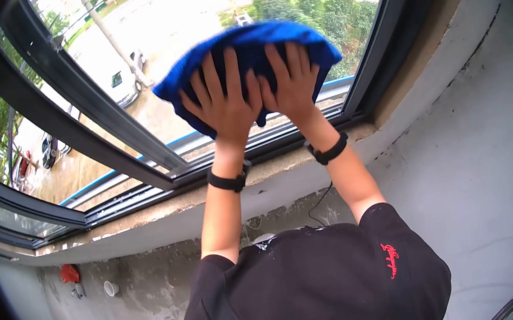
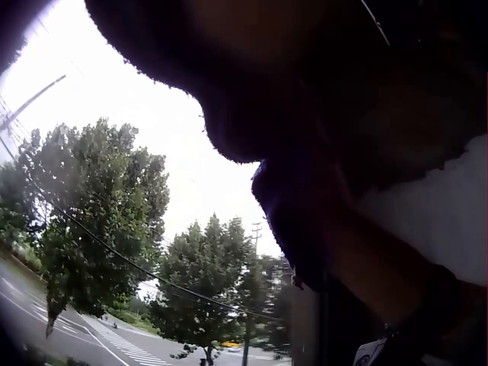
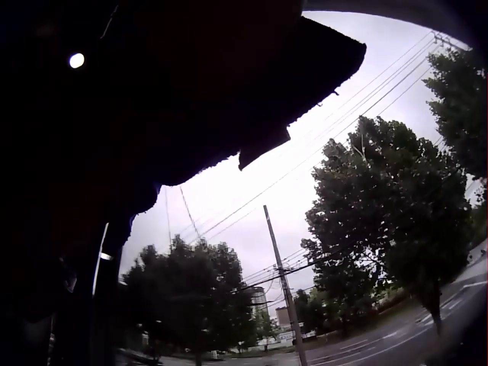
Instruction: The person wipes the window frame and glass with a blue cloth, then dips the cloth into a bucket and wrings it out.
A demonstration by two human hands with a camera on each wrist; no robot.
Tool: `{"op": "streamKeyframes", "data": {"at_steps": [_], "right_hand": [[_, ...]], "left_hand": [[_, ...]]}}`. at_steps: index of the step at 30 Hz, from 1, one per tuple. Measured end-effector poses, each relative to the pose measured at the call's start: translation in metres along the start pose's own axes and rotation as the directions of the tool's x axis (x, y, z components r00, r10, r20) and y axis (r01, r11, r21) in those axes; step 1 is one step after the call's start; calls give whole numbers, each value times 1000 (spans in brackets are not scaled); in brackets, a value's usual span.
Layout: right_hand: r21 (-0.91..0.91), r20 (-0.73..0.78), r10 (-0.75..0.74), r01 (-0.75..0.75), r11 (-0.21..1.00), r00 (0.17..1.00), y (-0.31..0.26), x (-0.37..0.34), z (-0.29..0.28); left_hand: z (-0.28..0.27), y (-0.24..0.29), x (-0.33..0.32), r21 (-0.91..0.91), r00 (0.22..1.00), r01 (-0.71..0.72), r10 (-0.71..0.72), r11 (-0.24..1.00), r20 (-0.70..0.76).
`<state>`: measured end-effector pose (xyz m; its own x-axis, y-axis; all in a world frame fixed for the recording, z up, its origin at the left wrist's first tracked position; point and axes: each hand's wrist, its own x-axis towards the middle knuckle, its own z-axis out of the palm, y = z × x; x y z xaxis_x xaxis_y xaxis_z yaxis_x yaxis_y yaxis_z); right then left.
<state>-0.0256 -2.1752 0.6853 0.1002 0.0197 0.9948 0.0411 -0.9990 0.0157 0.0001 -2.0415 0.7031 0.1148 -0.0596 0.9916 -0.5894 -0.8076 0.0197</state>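
Both hands lie on a blue cloth, backs up and fingers spread, the left hand (image 1: 228,109) and the right hand (image 1: 293,89) side by side with their thumbs close together. The blue cloth (image 1: 249,40) is bunched into a wide, fan-like shape against the window pane (image 1: 182,10), its lower edge hanging just above the bottom of the dark window frame (image 1: 91,125). A black band circles each wrist, and the person wears a black T-shirt (image 1: 308,280) with red lettering. Below the window runs a rough sill (image 1: 198,199), and a thin dark cable hangs beneath it. Farther down on the left I see a white bucket (image 1: 112,288) and something red (image 1: 69,273). Beyond the glass are parked cars, trees and a pole.
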Motion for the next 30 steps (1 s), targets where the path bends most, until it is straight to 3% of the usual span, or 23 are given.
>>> {"op": "streamKeyframes", "data": {"at_steps": [2,5,6,8,12,14,19,21,25,30], "right_hand": [[-28,39,28,-27,999,999,7,-58,2],[-69,257,139,-126,990,956,11,-120,-12],[-74,248,146,-131,989,958,16,-139,-14],[-120,440,214,-179,976,872,27,-173,-21],[-77,414,177,-160,984,893,49,-188,-35],[3,414,148,-164,986,898,53,-170,-40],[-21,166,90,-88,996,982,79,-77,-37],[-12,103,44,-43,999,994,91,-30,-37],[41,-61,-101,104,994,993,109,89,-42],[25,-230,-121,131,991,966,116,177,-57]], "left_hand": [[15,9,-63,-8,998,-2,2,1000,58],[27,33,-137,-116,985,38,-17,993,174],[28,42,-154,-174,978,61,-23,983,209],[24,59,-173,-196,962,61,-5,979,274],[25,70,-191,-223,912,92,8,970,410],[28,72,-175,-232,926,78,15,970,377],[30,86,-69,-80,949,-64,85,995,302],[25,93,-11,4,974,-112,109,994,199],[28,100,88,-21,991,-131,131,991,-15],[24,114,191,-36,914,-315,293,948,-279]]}}
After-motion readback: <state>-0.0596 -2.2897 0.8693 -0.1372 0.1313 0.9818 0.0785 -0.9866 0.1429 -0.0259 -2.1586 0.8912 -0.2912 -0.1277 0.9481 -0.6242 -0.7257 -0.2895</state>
